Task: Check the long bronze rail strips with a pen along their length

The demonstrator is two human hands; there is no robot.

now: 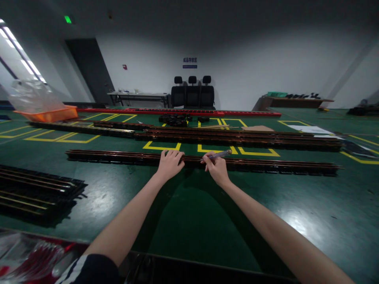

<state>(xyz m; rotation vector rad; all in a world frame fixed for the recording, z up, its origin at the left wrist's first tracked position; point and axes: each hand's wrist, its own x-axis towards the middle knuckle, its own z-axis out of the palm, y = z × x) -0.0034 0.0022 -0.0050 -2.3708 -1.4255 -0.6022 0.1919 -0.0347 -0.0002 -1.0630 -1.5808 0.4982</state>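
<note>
A long black rail [266, 163] with copper-coloured strips lies across the green table in front of me. My left hand [170, 165] is on top of it near its middle, fingers bent over the far side and thumb at the near side, holding it. Just to the right, my right hand [217, 169] is closed around a pen [221, 154], its tip pointing left and down at the rail. The exact spot where the tip meets the rail is too small to make out.
More long rails [237, 137] lie behind, across yellow-marked outlines. Stacked rails [32, 193] are at the near left. An orange basket [56, 114] with clear plastic bags stands far left. Black parts [174, 119], cardboard [257, 128] and white paper [310, 129] lie toward the back.
</note>
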